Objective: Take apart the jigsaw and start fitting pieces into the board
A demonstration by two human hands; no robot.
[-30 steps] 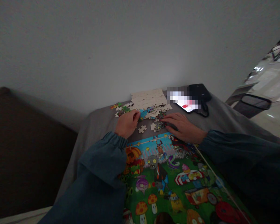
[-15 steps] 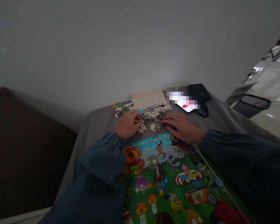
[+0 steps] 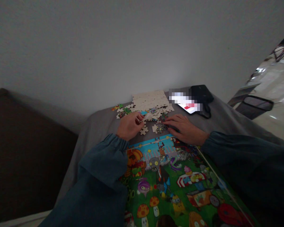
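Observation:
My left hand (image 3: 130, 126) is closed in a pinch on a jigsaw puzzle piece (image 3: 147, 117), whose pale side shows. Loose puzzle pieces (image 3: 144, 130) lie just below its fingers. Over at the right, my right hand (image 3: 183, 128) rests with fingers stretched out, fingertips at a few grey and dark pieces (image 3: 161, 128); whether it grips one is not visible. Behind both hands lies a joined block of puzzle pieces (image 3: 149, 100), pale back up. A colourful cartoon picture sheet (image 3: 168, 176) spreads out in front, between my forearms.
A lit phone (image 3: 188, 105) lies to the right of the pieces, with a black case-like object (image 3: 202, 93) and a strap beside it. Grey cloth (image 3: 97, 123) covers the surface, which meets a wall (image 3: 123, 47). A dark brown panel (image 3: 28, 151) stands at left.
The puzzle piece in my left fingers has turned: blue showed before, and now its pale side does. My right hand has hardly moved.

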